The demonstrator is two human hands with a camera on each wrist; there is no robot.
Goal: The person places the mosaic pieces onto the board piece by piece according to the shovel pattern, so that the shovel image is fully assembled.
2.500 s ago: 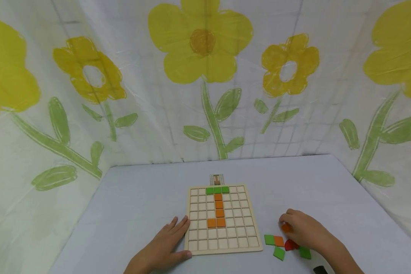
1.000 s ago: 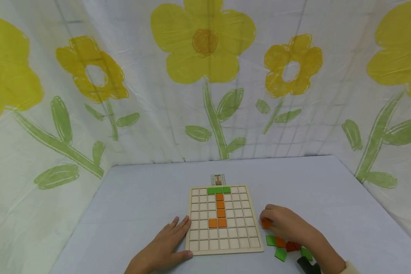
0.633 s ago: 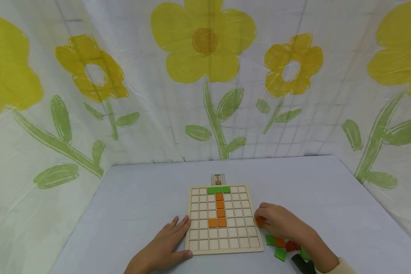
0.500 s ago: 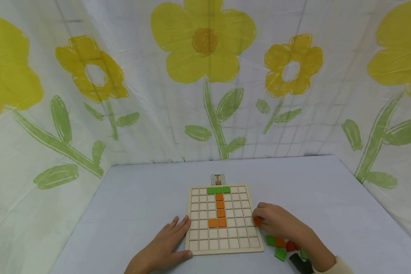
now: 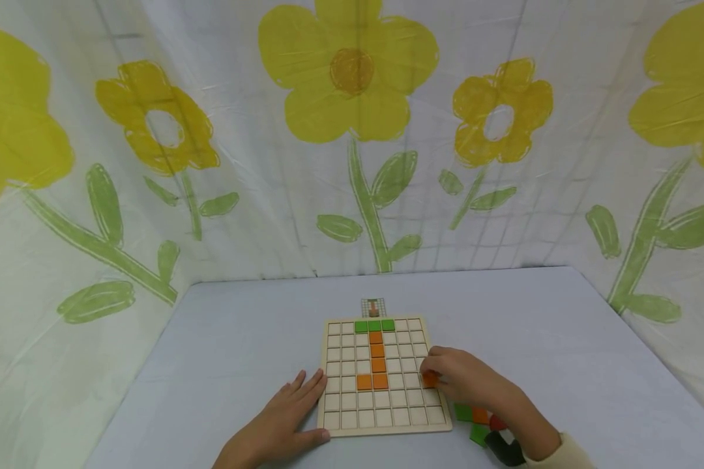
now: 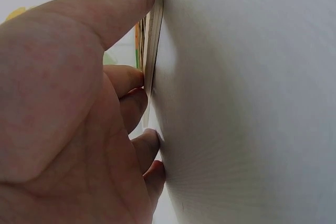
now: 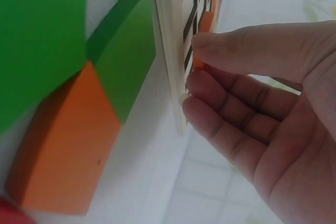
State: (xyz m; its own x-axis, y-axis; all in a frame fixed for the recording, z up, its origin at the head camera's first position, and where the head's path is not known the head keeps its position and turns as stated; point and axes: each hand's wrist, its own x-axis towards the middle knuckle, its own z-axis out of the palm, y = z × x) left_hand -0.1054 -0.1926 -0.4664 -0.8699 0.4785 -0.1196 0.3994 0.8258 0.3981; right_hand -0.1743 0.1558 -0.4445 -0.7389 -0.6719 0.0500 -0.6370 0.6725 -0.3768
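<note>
A square wooden grid board (image 5: 366, 418) lies on the white table. Three green tiles (image 5: 374, 326) sit in its far row, and several orange tiles (image 5: 377, 350) run down from them, with one at the left of the lowest. Along the board's left edge rests my left hand (image 5: 281, 420), fingers spread; thumb and fingertips touch the rim (image 6: 153, 35) in the left wrist view. My right hand (image 5: 463, 376) pinches an orange square tile (image 5: 430, 379) between thumb and fingers over the board's right column. In the right wrist view this tile (image 7: 208, 22) stands tilted on edge.
Right of the board lie loose green tiles (image 5: 463, 412), an orange tile (image 5: 480, 415) and a red piece (image 5: 497, 423), partly behind my right forearm. A black wrist-worn device (image 5: 501, 448) hangs under that wrist. A small pattern card (image 5: 373, 307) lies beyond the board.
My right hand has carried the orange tile leftward from the loose pieces to above the board's right column. The left hand stays at the board's left edge.
</note>
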